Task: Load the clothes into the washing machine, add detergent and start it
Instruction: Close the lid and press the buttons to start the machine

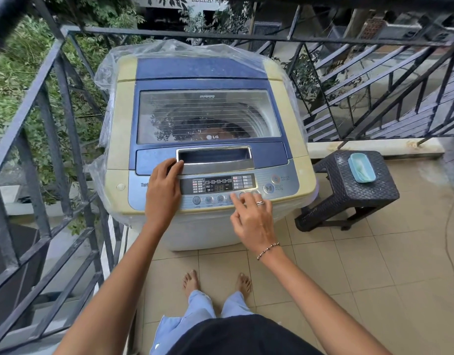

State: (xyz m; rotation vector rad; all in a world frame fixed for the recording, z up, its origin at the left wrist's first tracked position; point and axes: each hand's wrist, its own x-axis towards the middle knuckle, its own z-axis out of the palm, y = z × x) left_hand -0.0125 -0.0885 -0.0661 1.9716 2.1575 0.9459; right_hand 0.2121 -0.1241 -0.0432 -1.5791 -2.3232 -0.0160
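- Two hands rest at the washing machine's [203, 67] front edge; its lid [210, 114] is down.
- Left hand [163, 188] lies flat, fingers straight, touching the lid handle's [215, 156] left end and holding nothing.
- Right hand [251, 219] presses a control panel [218, 185] button with its forefinger, other fingers loosely bent, empty.
- Railing [64, 103] hugs the machine's left and back; stool [349, 196] stands just right of it; tiled floor [374, 265] lies in front.

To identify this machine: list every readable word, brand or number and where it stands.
"LG": on the lid, below its window.
"Tur": on the control panel, remainder hidden by the left hand.
Too blurred to read: display digits, button labels, print atop the window.
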